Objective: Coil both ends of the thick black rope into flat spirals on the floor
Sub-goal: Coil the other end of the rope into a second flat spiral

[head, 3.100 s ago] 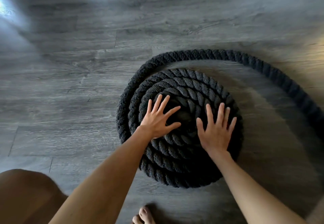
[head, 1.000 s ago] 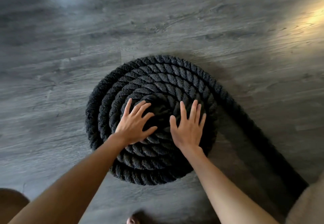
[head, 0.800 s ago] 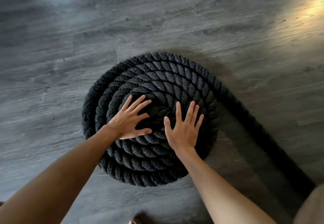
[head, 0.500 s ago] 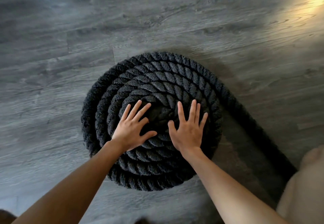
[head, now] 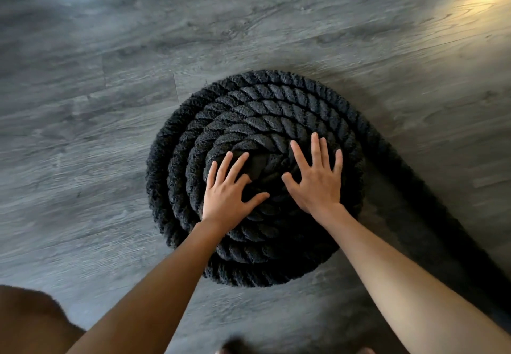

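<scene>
rope (head: pixel 279 99): flat spiral on grey floor (head: pixel 83 104), tail leaving at 4 o'clock
left hand (head: pixel 226 191): fingers spread, flat on coil
right hand (head: pixel 318 182): fingers spread, flat on coil

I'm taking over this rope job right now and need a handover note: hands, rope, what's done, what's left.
Left hand: flat, fingers spread, pressing on the spiral's inner turns.
Right hand: the same, just right of centre.
Rope: one end lies wound in a flat spiral on the floor; its tail runs off to the lower right.
Done: several tight turns.
Left: wind in the tail. The other end is out of view.
</scene>
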